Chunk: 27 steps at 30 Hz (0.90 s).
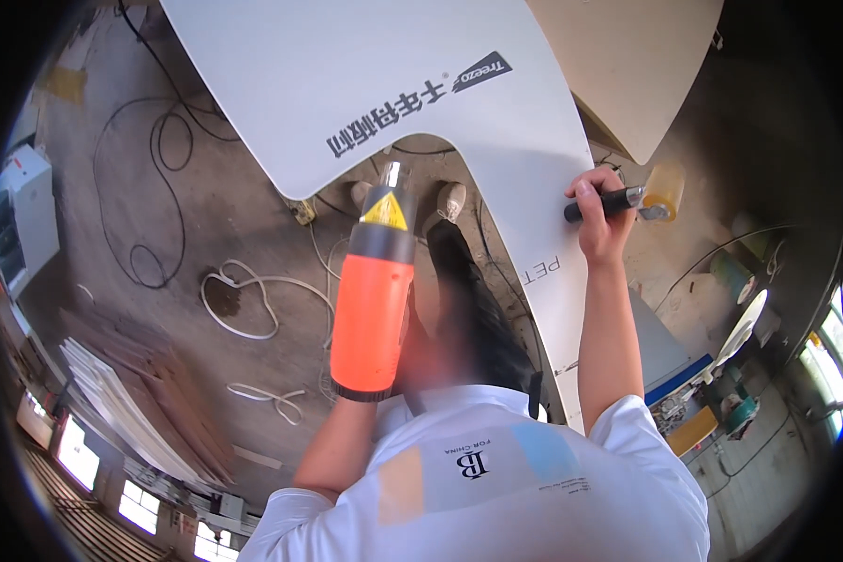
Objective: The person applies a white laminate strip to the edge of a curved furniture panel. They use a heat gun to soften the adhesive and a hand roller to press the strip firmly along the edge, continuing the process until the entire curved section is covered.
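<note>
My left forearm (339, 448) reaches up to an orange heat gun (370, 314) with a black collar and a metal nozzle. The gun's body hides most of that hand, which grips it. It hangs in the air, nozzle pointing away from me toward the inner curve of a white panel (347, 56). On the panel's right arm, my right hand (601, 208) is closed around the black handle of a hand roller (663, 192). The roller's metal end and yellowish translucent wheel stick out past the panel's right edge. Dark print shows on the panel's face.
A beige board (637, 66) stands beyond the panel at the far right. A white cord (253, 314) and a black cable (140, 276) lie coiled on the concrete floor. Stacked sheets (131, 403) lean at the lower left. A white box (23, 211) stands at the left.
</note>
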Tool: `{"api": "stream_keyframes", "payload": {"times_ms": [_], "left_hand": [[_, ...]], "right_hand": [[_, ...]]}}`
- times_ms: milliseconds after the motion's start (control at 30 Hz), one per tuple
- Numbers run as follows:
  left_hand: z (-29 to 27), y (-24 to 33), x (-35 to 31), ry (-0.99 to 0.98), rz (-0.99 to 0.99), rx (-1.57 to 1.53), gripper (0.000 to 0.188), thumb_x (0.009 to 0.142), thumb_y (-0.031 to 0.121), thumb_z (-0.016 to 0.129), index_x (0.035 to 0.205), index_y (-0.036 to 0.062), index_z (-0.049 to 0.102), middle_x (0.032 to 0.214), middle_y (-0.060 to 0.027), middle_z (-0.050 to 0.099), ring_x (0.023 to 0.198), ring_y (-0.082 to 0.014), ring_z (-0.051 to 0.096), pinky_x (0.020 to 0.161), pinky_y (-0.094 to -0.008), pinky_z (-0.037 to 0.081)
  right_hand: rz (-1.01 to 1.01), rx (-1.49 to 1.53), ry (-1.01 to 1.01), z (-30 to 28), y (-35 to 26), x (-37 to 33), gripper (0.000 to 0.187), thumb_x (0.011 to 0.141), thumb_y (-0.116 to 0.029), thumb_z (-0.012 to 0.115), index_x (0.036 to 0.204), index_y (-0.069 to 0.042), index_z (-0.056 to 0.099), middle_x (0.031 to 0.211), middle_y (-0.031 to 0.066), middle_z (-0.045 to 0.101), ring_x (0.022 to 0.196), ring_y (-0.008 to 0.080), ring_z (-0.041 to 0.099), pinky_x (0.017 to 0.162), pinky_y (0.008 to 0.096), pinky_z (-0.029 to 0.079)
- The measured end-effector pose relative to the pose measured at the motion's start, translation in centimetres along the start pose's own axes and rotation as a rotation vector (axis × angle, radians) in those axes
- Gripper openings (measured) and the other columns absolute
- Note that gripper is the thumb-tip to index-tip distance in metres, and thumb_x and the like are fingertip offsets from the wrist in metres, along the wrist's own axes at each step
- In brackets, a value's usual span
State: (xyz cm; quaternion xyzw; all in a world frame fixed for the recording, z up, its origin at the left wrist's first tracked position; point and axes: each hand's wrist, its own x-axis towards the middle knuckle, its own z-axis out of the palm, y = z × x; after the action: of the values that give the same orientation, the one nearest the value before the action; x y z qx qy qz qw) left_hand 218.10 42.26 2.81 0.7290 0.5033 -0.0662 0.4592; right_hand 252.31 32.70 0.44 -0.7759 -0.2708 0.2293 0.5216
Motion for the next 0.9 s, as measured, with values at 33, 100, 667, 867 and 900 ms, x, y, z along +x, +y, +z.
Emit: {"api": "stream_keyframes", "payload": {"times_ms": [33,100,667,867,900], "left_hand": [[0.9,-2.0,-0.6,0.001,-0.015,-0.014,0.031,0.099,0.013,0.068,0.127,0.0005,0.063,0.121,-0.0124,0.068,0.106,-0.0238,0.069,0.091,-0.0341,0.056],[2.6,-6.2,-1.9,-0.28,-0.69,-1.865,0.038,0.106,0.015,0.057,0.142,0.0015,0.055,0.134,-0.0137,0.064,0.119,-0.0241,0.065,0.098,-0.0339,0.055],[0.9,-0.3,1.1,0.05,-0.555,-1.514,0.033,0.096,0.006,0.07,0.128,0.0013,0.062,0.114,-0.006,0.067,0.103,-0.0168,0.066,0.087,-0.0288,0.053],[3.3,-3.3,0.6,0.01,-0.214,-1.097,0.021,0.099,0.01,0.064,0.117,-0.0002,0.069,0.106,-0.0069,0.072,0.093,-0.0178,0.07,0.079,-0.0303,0.056],[3.5,-3.6,0.4,-0.038,-0.591,-1.539,0.023,0.1,0.012,0.064,0.118,-0.0004,0.069,0.109,-0.007,0.073,0.094,-0.0184,0.07,0.08,-0.0307,0.057]], "right_hand": [[0.035,0.033,0.008,0.1,-0.1,0.4,0.014,0.092,-0.01,0.064,0.083,0.0,0.062,0.08,0.006,0.066,0.073,0.011,0.058,0.068,0.027,0.046],[0.042,0.103,0.014,0.7,-0.7,1.9,0.016,0.092,-0.011,0.063,0.083,0.001,0.061,0.074,0.006,0.064,0.071,0.012,0.058,0.068,0.0269,0.046],[0.185,-0.085,0.118,5.7,-3.3,12.4,0.028,0.089,-0.029,0.067,0.083,-0.002,0.066,0.069,0.0021,0.06,0.068,0.0118,0.054,0.066,0.027,0.042],[-0.01,-0.075,0.173,5.9,-2.0,11.7,0.024,0.089,-0.025,0.067,0.091,0.0,0.067,0.07,0.0033,0.062,0.07,0.0127,0.059,0.071,0.0283,0.046],[-0.005,-0.073,0.173,6.2,-2.0,11.6,0.024,0.089,-0.025,0.067,0.091,0.0,0.067,0.07,0.0033,0.062,0.07,0.0127,0.059,0.071,0.0283,0.046]]}}
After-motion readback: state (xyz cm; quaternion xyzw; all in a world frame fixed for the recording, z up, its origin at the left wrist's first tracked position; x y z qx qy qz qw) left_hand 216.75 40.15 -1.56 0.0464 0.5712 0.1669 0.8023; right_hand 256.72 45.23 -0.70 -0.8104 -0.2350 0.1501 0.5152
